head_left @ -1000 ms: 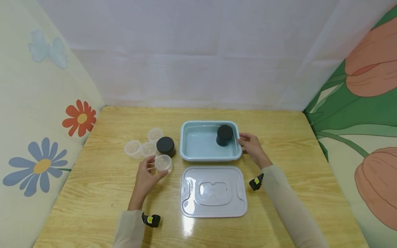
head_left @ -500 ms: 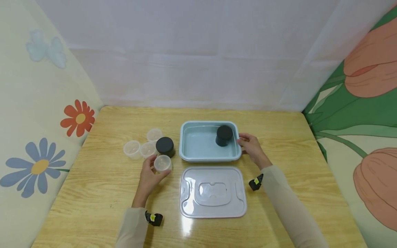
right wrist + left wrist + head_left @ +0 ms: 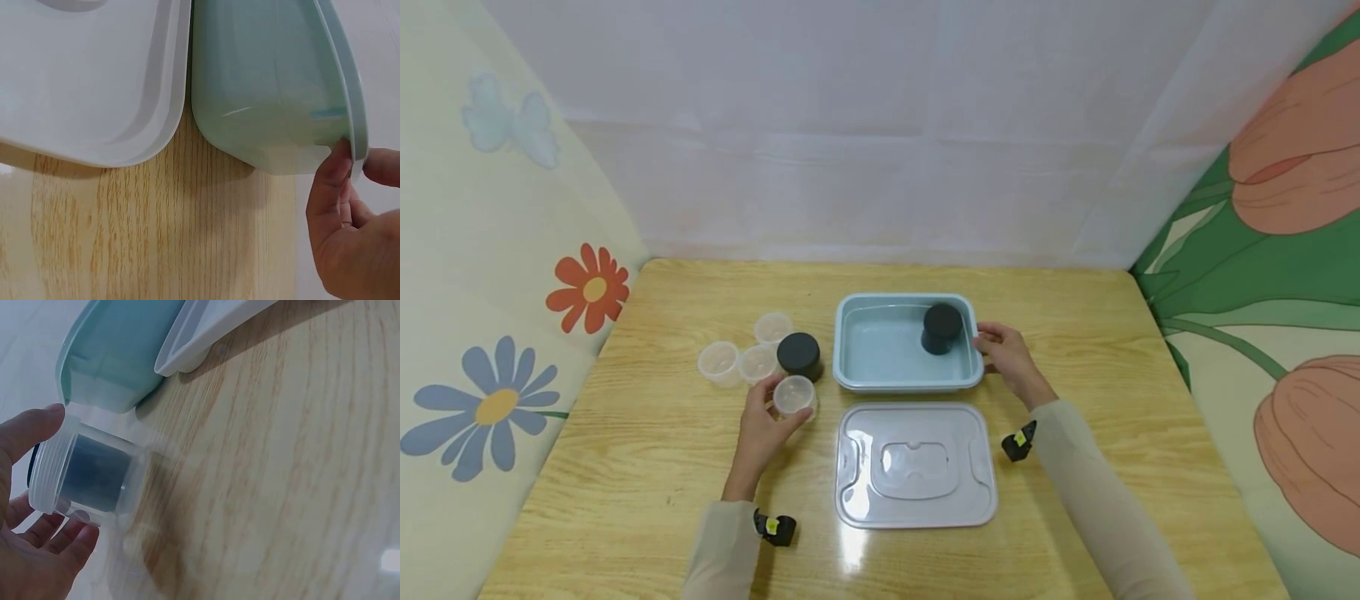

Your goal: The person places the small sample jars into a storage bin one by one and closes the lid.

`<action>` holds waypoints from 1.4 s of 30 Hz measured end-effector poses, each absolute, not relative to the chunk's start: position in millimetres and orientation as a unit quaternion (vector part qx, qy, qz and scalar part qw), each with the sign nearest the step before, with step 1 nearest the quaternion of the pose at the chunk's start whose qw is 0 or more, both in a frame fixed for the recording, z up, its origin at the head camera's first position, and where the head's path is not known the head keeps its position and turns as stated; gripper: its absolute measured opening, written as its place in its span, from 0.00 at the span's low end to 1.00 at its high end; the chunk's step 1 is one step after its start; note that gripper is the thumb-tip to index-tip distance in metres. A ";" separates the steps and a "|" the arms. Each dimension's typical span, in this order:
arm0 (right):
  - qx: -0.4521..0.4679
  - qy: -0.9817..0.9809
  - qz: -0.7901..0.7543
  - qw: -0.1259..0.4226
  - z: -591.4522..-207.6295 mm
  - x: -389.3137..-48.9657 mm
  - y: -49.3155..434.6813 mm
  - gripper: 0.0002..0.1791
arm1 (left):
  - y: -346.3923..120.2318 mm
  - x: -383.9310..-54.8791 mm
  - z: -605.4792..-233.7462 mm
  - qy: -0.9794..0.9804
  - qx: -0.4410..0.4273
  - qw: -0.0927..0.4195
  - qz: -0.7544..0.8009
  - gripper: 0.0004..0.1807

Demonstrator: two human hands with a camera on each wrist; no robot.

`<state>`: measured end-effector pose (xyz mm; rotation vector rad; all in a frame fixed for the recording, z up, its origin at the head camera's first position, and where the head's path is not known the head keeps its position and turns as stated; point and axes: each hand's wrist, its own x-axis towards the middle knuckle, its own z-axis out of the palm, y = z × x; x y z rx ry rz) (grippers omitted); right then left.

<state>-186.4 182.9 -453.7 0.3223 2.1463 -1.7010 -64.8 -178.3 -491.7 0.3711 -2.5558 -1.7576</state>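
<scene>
The fingers (image 3: pixel 81 547) of the left hand (image 3: pixel 762 429) are bent round one side of a clear jar (image 3: pixel 794 397) while the thumb (image 3: pixel 37 428) closes on the other side near its ribbed rim, so the hand is parted only by the jar's width and has hold of it. The jar lies between thumb and fingertips, mouth end up; whether its base touches the table (image 3: pixel 625 475) is hard to tell. The right hand (image 3: pixel 1009 360) pinches the rim (image 3: pixel 356 94) of a blue box (image 3: pixel 880 354) at its right end, thumb on one face of the edge and fingers on the other, with little gap between them. Just beyond the held jar stands a black jar (image 3: pixel 800 356), and to its left are three more clear pots: a rear pot (image 3: pixel 773 327), a middle pot (image 3: pixel 758 363) and an outer pot (image 3: pixel 719 362). Inside the box, toward the right hand, another black tub (image 3: pixel 942 327) stands upright. A pale grey lid (image 3: pixel 916 467) lies flat just in front of the box. Farther out, a white cloth (image 3: pixel 865 150) hangs behind the table, with a flowered panel (image 3: pixel 445 275) on the left and a tulip panel (image 3: pixel 1285 283) on the right.
</scene>
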 end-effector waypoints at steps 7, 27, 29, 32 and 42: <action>0.116 0.765 -0.602 0.196 -456.1 -187.2 183.8 0.24 | -177.2 -63.6 -484.5 -0.827 0.113 0.023 -0.550 0.39; 0.111 0.766 -0.604 0.190 -456.7 -187.4 183.4 0.25 | -170.5 -72.2 -439.9 -0.840 0.063 0.075 -0.534 0.36; 0.114 0.767 -0.603 0.189 -456.1 -187.5 182.9 0.25 | -168.7 -74.2 -437.0 -0.840 0.057 0.072 -0.534 0.36; 0.119 0.766 -0.603 0.188 -454.8 -187.7 182.1 0.24 | -165.4 -77.9 -433.0 -0.841 0.048 0.071 -0.534 0.36; 0.122 0.767 -0.602 0.187 -454.1 -187.4 181.4 0.25 | -152.1 -97.2 -422.3 -0.843 0.003 0.069 -0.533 0.36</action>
